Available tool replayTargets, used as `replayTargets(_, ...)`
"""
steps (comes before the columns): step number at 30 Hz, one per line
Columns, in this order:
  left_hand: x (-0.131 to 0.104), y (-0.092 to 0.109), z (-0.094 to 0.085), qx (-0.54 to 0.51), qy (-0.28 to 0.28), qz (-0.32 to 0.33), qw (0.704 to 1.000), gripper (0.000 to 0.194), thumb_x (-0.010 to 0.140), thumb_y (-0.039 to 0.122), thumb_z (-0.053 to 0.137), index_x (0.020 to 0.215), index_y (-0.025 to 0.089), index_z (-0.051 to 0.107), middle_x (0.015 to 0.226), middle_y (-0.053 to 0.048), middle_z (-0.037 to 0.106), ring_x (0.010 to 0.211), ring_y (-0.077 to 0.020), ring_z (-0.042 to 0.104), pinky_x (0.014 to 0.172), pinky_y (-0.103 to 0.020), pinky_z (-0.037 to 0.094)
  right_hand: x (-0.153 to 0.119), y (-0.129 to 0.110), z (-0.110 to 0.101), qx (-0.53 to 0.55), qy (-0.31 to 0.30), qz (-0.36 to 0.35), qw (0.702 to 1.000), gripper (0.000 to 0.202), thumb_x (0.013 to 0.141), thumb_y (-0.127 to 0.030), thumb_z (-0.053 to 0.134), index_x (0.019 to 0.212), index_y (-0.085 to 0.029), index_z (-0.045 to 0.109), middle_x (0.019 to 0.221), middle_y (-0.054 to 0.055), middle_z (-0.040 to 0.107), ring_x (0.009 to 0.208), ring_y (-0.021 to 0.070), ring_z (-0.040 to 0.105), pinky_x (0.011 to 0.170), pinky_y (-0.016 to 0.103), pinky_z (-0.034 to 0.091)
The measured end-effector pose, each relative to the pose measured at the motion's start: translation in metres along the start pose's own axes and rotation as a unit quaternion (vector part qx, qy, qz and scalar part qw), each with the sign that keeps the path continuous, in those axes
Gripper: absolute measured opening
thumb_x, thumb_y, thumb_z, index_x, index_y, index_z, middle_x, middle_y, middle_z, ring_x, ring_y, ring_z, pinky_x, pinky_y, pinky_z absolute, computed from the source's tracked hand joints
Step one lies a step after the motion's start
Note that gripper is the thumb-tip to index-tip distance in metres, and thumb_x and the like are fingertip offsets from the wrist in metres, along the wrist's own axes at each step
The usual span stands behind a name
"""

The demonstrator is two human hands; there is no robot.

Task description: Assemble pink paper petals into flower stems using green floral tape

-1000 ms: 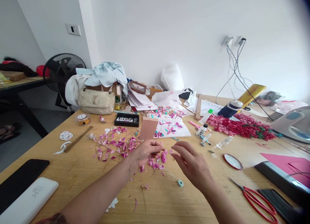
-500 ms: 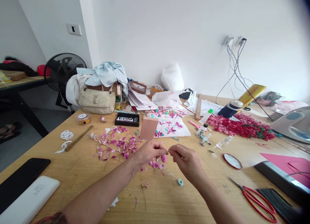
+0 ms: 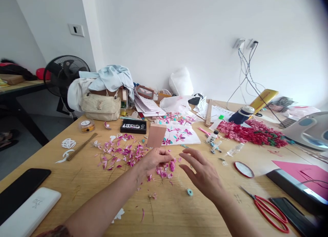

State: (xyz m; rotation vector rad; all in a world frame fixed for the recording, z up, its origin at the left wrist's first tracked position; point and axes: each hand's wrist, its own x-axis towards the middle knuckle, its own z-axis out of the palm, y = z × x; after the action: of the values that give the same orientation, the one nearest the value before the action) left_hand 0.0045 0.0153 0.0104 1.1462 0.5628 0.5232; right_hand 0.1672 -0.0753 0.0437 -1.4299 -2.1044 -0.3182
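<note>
My left hand (image 3: 156, 161) is closed in a pinch above the middle of the table; whatever sits between thumb and forefinger is too small to make out. To its right, my right hand (image 3: 202, 175) is open, thumb and fingers apart, with a small gap between the two hands. Below and behind them lie loose pink petals (image 3: 172, 166). More pink petal pieces (image 3: 123, 153) with thin stems spread to the left of my left hand. A brown block (image 3: 155, 135) stands upright just behind it. Under my right hand lies a small teal spool (image 3: 190, 192).
Red-handled scissors (image 3: 271, 213) and a round red-rimmed dish (image 3: 244, 169) lie at right. Behind are a white sheet with pink flowers (image 3: 180, 136), a black tray (image 3: 133, 127) and a small bottle (image 3: 212, 137). A white power bank (image 3: 33, 211) and a black phone (image 3: 24, 187) lie at left.
My right hand has opened from a pinch and its fingers have spread. My left hand keeps its pinch and has shifted slightly left in view, as has the whole scene.
</note>
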Motion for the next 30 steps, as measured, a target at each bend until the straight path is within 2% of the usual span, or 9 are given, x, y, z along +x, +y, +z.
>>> replayTargets(3,-0.002,0.001,0.000,-0.030,-0.034,-0.035,0.998,0.028,0.058,0.034,0.070,0.067,0.011,0.058,0.056,0.002,0.051,0.044,-0.0040,0.038,0.045,-0.020,0.026,0.003,0.004,0.002,-0.038,-0.040,-0.054,0.997,0.021,0.085,-0.019,0.044,0.101,-0.021,0.056,0.098,0.008,0.059,0.085,0.0176,0.057,0.068,0.028,0.047)
replayTargets(9,-0.001,-0.001,-0.001,-0.039,-0.058,-0.035,0.997,0.025,0.060,0.032,0.070,0.066,0.011,0.057,0.061,0.001,0.053,0.045,-0.0028,0.038,0.045,-0.019,0.025,0.012,0.009,0.003,-0.001,-0.071,-0.072,0.995,0.020,0.086,-0.017,0.042,0.087,-0.020,0.062,0.082,0.006,0.061,0.073,0.0151,0.053,0.061,0.025,0.042)
replayTargets(14,-0.002,0.002,0.003,0.080,-0.033,0.027,0.996,0.023,0.067,0.033,0.064,0.063,0.012,0.057,0.056,0.002,0.047,0.048,-0.0053,0.038,0.046,-0.020,0.025,0.013,0.000,0.007,0.121,-0.071,0.037,0.989,0.025,0.085,-0.020,0.042,0.066,-0.018,0.058,0.069,0.004,0.058,0.069,0.0141,0.050,0.063,0.026,0.040)
replayTargets(16,-0.003,0.003,0.005,0.215,-0.007,0.119,0.969,0.021,0.073,0.030,0.058,0.062,0.012,0.058,0.059,0.000,0.048,0.053,-0.0079,0.041,0.051,-0.021,0.029,0.012,-0.001,0.014,0.169,-0.075,0.136,0.973,0.026,0.082,-0.021,0.044,0.058,-0.017,0.053,0.062,0.001,0.054,0.064,0.0132,0.050,0.061,0.025,0.039)
replayTargets(19,-0.003,0.003,0.007,0.406,0.023,0.275,0.871,0.022,0.080,0.022,0.047,0.064,0.014,0.060,0.067,-0.003,0.050,0.067,-0.0124,0.045,0.062,-0.024,0.034,0.011,0.001,0.025,0.237,-0.112,0.278,0.924,0.025,0.077,-0.024,0.047,0.053,-0.018,0.047,0.052,-0.002,0.047,0.053,0.0114,0.046,0.051,0.023,0.036)
replayTargets(21,-0.001,0.000,0.006,0.440,0.043,0.306,0.843,0.022,0.080,0.018,0.045,0.065,0.014,0.060,0.068,-0.003,0.050,0.069,-0.0127,0.045,0.064,-0.025,0.033,0.010,0.005,0.026,0.255,-0.129,0.315,0.905,0.025,0.078,-0.027,0.044,0.055,-0.018,0.048,0.051,-0.003,0.047,0.051,0.0115,0.046,0.049,0.023,0.036)
replayTargets(24,0.002,-0.003,0.003,0.336,0.064,0.202,0.918,0.018,0.077,0.023,0.052,0.063,0.013,0.058,0.065,-0.001,0.049,0.060,-0.0100,0.044,0.057,-0.023,0.033,0.007,0.008,0.017,0.182,-0.077,0.273,0.942,0.019,0.080,-0.033,0.045,0.074,-0.018,0.055,0.070,0.002,0.057,0.063,0.0147,0.053,0.056,0.026,0.042)
replayTargets(26,0.003,-0.004,0.001,0.206,0.044,0.100,0.972,0.019,0.072,0.029,0.057,0.063,0.012,0.057,0.061,0.001,0.049,0.052,-0.0080,0.042,0.051,-0.021,0.031,0.006,0.008,0.009,0.122,-0.031,0.184,0.975,0.019,0.079,-0.033,0.050,0.093,-0.020,0.055,0.092,0.006,0.059,0.081,0.0182,0.055,0.066,0.030,0.045)
replayTargets(30,0.002,-0.002,-0.002,0.033,-0.026,0.010,0.999,0.023,0.064,0.032,0.065,0.065,0.011,0.056,0.057,0.002,0.049,0.047,-0.0051,0.038,0.047,-0.020,0.026,0.006,0.008,0.001,0.053,-0.030,-0.002,0.998,0.022,0.081,-0.021,0.050,0.103,-0.023,0.054,0.104,0.009,0.055,0.097,0.0200,0.050,0.077,0.033,0.045)
